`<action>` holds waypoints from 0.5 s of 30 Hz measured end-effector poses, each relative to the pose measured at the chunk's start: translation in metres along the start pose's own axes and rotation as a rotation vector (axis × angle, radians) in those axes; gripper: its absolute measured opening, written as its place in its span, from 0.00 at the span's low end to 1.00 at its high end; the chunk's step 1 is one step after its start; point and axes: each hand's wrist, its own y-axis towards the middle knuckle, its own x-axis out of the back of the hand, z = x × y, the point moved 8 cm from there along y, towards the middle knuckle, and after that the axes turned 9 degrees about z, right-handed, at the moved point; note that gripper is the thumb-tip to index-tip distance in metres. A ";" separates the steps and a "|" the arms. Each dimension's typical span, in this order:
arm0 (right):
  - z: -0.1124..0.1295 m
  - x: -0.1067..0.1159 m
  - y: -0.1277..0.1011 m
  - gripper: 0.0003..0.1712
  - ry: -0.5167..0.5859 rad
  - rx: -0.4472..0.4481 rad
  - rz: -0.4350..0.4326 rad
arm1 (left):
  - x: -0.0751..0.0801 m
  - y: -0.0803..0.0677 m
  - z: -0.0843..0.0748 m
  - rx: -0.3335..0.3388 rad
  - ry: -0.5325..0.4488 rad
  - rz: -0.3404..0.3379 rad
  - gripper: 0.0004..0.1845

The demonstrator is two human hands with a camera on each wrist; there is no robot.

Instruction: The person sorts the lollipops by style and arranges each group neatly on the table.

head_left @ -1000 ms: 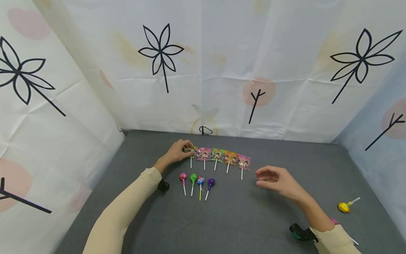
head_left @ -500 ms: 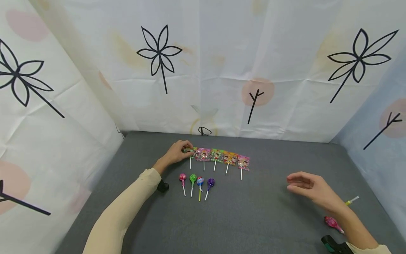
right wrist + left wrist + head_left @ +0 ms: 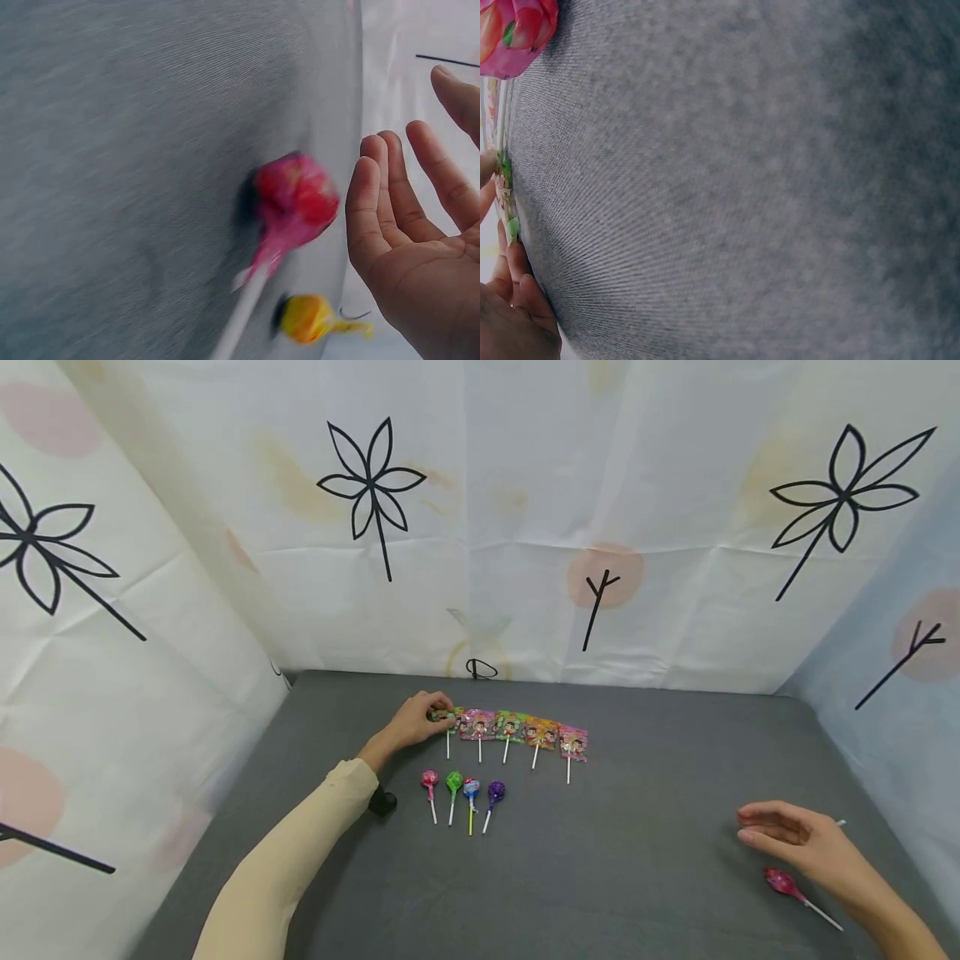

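My left hand (image 3: 412, 720) pinches the wrapper of a flat green lollipop (image 3: 447, 745) at the left end of a row of flat lollipops. Beside it lie a pink flat lollipop (image 3: 477, 725), a green one (image 3: 510, 727), an orange one (image 3: 542, 733) and another pink one (image 3: 573, 743). At the right, my right hand (image 3: 813, 843) hovers with loosely bent fingers, holding nothing. Just below it lies a round pink lollipop (image 3: 782, 882). The right wrist view also shows a round yellow lollipop (image 3: 306, 319), mostly hidden behind the hand in the head view.
In front of the flat row lies a second row of round lollipops: pink (image 3: 430, 779), green (image 3: 454, 782), blue (image 3: 471, 788) and purple (image 3: 496, 792). All rest on a grey cloth-covered table (image 3: 622, 877). A white patterned curtain (image 3: 517, 610) stands behind it.
My right hand has moved right and toward the near side, from beside the flat row to above the round pink and yellow lollipops. The left hand has stayed at the flat green lollipop.
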 end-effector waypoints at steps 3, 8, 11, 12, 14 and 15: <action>-0.010 0.002 -0.006 0.24 -0.010 -0.022 -0.009 | -0.001 0.000 0.001 -0.009 0.004 -0.002 0.10; -0.023 0.005 -0.015 0.26 -0.045 -0.072 -0.040 | -0.002 0.001 0.001 -0.030 0.022 -0.010 0.10; -0.029 0.006 -0.018 0.29 -0.071 -0.112 -0.052 | -0.001 0.001 0.001 -0.025 0.014 -0.012 0.09; -0.032 0.007 -0.019 0.30 -0.075 -0.128 -0.053 | -0.001 0.001 0.000 -0.020 0.010 -0.012 0.09; -0.035 0.008 -0.020 0.33 -0.086 -0.145 -0.049 | -0.001 0.000 0.001 -0.011 0.008 -0.009 0.09; -0.037 0.008 -0.020 0.33 -0.090 -0.146 -0.041 | 0.000 0.000 0.001 -0.010 0.008 -0.009 0.09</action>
